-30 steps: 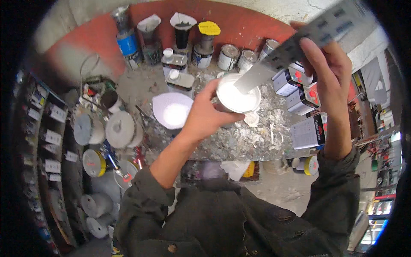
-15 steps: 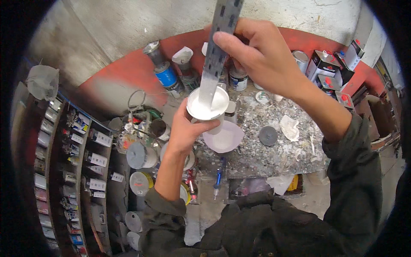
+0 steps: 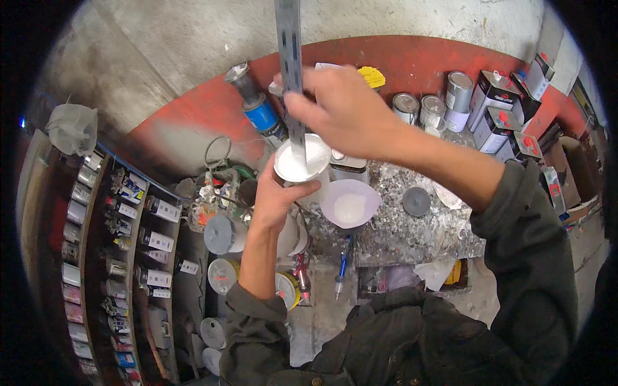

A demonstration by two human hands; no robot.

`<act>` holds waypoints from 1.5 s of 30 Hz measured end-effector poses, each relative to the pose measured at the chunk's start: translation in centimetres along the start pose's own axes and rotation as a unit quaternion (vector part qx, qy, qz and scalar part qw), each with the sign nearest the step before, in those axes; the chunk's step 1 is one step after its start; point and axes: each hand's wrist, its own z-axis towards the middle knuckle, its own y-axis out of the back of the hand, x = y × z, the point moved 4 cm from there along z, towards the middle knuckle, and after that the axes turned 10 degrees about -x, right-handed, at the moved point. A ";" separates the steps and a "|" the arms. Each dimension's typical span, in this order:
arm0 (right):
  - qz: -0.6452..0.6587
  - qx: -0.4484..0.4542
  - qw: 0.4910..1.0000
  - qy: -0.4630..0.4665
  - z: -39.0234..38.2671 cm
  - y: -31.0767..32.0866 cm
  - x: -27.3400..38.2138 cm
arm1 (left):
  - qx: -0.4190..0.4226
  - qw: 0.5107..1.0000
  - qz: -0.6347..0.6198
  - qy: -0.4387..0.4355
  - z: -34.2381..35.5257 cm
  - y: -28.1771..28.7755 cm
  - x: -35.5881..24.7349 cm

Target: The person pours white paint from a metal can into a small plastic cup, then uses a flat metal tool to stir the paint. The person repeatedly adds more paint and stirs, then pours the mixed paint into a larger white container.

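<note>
My left hand (image 3: pixel 273 198) is wrapped around a white cup (image 3: pixel 329 159), thumb along its near side. White paint (image 3: pixel 291 167) coats the inside of the cup. A long, flat, slotted grey metal strip (image 3: pixel 289 45) stands steeply in it, its lower part white with paint. My right hand (image 3: pixel 347 110) grips this strip above the cup; its fingertips are partly smeared by motion. Just right of the cup, a pale purple funnel-shaped strainer (image 3: pixel 369 201) sits over the bench edge area. Part of a can (image 3: pixel 351 172) shows behind the cup.
A paint-spattered bench (image 3: pixel 389 241) carries a round grey lid (image 3: pixel 416 201), with paint cans (image 3: pixel 459 93) and rectangular tins (image 3: pixel 494 128) at the back right. Two spray guns, one blue (image 3: pixel 342 270) and one red (image 3: pixel 301 276), hang at the front. Shelves (image 3: pixel 138 238) of cans line the left.
The strip and my right hand have moved left and the strip leans the other way, its foot still in the cup. My left hand keeps its hold. The whole view has shifted slightly.
</note>
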 end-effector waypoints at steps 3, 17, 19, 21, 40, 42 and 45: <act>-0.001 -0.101 0.995 0.011 1.7 1.7 0.2 | 0.011 1.000 -0.004 0.001 -0.1 0.2 0.3; -0.001 0.000 0.997 -0.077 -2.0 -0.3 -1.5 | -0.002 1.000 -0.006 0.003 0.0 0.8 0.5; 0.010 -0.091 0.994 -0.066 -1.1 1.3 -1.7 | -0.012 1.000 0.014 0.013 -0.1 1.0 0.5; 0.075 -0.112 0.987 -0.091 -1.0 2.9 -2.2 | -0.006 1.000 0.009 0.004 0.0 1.2 0.4; 0.040 -0.116 0.970 -0.210 -9.4 11.7 -4.1 | -0.043 0.999 0.024 -0.018 0.9 3.4 2.2; 0.083 -0.080 0.975 -0.190 -11.0 10.2 -4.1 | -0.039 0.999 0.020 -0.025 0.9 3.4 2.0; 0.103 -0.056 0.976 -0.185 -12.5 7.9 -4.4 | -0.033 0.999 0.030 -0.030 0.8 3.3 2.0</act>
